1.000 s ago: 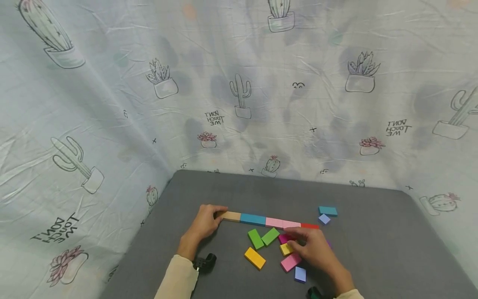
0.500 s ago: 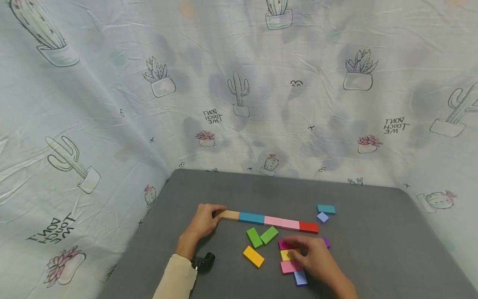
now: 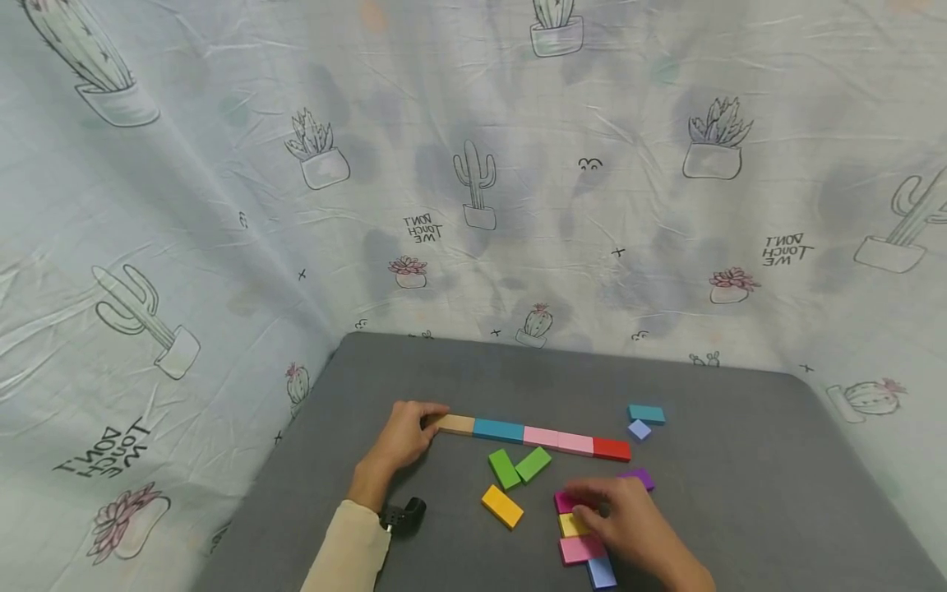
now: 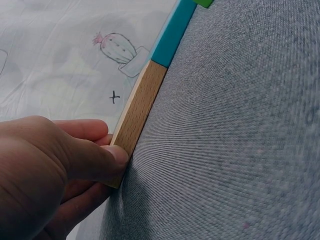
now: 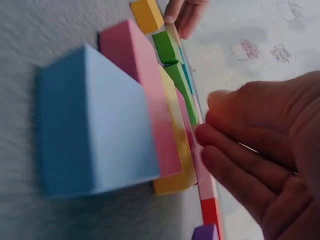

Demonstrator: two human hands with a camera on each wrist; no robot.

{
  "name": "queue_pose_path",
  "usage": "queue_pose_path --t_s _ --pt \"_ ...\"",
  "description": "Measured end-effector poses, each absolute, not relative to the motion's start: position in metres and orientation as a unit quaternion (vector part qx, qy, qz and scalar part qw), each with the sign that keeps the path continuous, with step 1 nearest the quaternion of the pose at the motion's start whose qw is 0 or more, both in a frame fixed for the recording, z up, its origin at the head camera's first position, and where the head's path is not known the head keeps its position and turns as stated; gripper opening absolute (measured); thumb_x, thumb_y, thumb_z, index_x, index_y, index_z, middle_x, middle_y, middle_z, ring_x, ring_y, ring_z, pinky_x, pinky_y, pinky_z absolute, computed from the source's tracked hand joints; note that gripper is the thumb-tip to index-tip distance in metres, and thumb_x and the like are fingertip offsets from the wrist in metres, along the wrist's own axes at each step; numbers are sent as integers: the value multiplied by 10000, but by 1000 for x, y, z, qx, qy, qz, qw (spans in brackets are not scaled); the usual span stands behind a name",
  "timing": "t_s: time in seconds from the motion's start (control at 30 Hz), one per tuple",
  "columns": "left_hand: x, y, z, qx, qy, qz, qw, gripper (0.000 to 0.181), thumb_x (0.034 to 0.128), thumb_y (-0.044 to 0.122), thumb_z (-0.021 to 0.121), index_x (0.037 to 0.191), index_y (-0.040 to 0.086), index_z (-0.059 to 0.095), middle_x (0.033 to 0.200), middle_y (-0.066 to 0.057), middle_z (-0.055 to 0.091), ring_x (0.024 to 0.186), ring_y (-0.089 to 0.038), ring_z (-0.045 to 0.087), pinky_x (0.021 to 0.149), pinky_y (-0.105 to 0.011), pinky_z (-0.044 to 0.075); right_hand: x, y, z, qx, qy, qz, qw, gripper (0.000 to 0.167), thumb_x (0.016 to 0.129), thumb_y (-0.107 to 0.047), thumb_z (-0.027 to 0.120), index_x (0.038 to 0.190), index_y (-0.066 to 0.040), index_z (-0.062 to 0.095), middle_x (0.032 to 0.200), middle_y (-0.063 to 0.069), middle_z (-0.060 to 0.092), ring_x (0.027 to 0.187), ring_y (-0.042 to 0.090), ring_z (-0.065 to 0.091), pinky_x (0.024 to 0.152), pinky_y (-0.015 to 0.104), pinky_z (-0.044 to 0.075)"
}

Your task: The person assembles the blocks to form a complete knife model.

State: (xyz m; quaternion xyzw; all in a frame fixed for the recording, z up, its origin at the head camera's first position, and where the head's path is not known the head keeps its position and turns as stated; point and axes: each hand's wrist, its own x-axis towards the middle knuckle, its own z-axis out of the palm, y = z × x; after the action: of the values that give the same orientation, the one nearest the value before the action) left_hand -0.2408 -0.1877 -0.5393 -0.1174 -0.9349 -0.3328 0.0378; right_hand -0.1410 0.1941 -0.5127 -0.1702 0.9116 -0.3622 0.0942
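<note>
Plainly, in the head view the left grip (image 3: 406, 432) pinches the end of a wooden block (image 3: 455, 425), lower centre, while the right grip (image 3: 627, 522), fingers loosely bent, sits over the magenta block (image 3: 563, 501), lower right, apparently clasping nothing. In the left wrist view, the wooden block's grain suggests something light and stiff, best pinched across its end; in the right wrist view, the pink block (image 5: 145, 87), left of centre, seems smooth, perhaps slippery.

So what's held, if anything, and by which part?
The left hand pinches the wooden block by its end away from the teal block. Whether the right hand holds anything cannot be told.
</note>
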Motion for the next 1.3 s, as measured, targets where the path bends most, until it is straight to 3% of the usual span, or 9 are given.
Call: queue_pose_path --t_s 0.3,0.6,0.87,1.0,1.3 --pt "-242 -186 -539 -127 -935 -329 42 335 980 -29 782 1290 94 816 1253 -83 813 1201 -316 753 1003 -500 636 -178 170 -506 -258 909 -327 18 329 934 -99 866 1259 -127 826 1187 -9 834 1102 221 798 938 461 668" --pt "-243 -184 -538 -127 -933 -333 46 325 975 -23 791 1280 87 820 1243 -77 817 1201 -313 753 1010 -504 632 -200 156 -515 -289 912 -289 46 411 948 -93 845 1352 -141 791 1269 -11 816 1232 268 756 1031 536 625" --pt "-244 -187 -537 -125 -935 -328 49 329 978 -19 790 1282 101 821 1251 -75 815 1208 -313 755 1020 -509 629 -185 166 -509 -263 928 -263 23 347 919 -101 879 1256 -163 827 1169 -47 824 1126 220 772 982 501 647" --pt "-244 -189 -534 -126 -935 -328 48 325 977 -24 788 1277 96 822 1249 -79 816 1217 -323 749 1031 -519 623 -183 168 -510 -240 933 -268 13 350 913 -96 881 1253 -160 830 1180 -35 825 1151 240 773 999 510 641" --pt "-243 -190 -535 -128 -935 -326 47 331 977 -23 787 1282 102 821 1255 -73 815 1219 -321 747 1030 -523 622 -188 168 -518 -229 931 -280 43 346 914 -102 884 1246 -185 834 1175 -45 818 1140 249 757 995 521 642"
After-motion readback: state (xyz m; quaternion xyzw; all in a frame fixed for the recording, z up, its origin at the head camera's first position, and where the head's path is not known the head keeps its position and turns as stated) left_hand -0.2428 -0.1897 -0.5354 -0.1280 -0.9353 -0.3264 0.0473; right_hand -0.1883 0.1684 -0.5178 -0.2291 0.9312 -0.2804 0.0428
